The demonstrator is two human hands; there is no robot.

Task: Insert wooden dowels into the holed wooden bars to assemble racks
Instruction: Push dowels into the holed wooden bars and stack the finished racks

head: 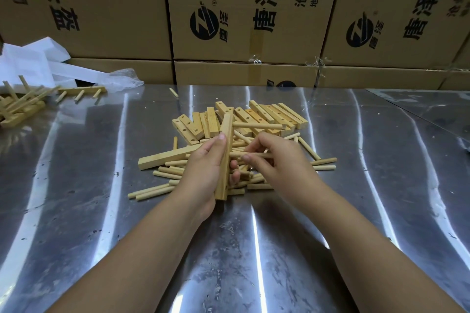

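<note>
My left hand (206,168) has its fingers curled round a bar (227,145), held on end. One dowel (256,125) sticks out of it, just above my thumb. My right hand (279,162) pinches a second dowel (262,155), its tip at the bar. Spare bars (267,115) lie past my fingers, and loose dowels (155,190) lie under them on the bench (89,185).

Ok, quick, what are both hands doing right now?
Left hand: grips a wooden bar.
Right hand: pinches a dowel.
</note>
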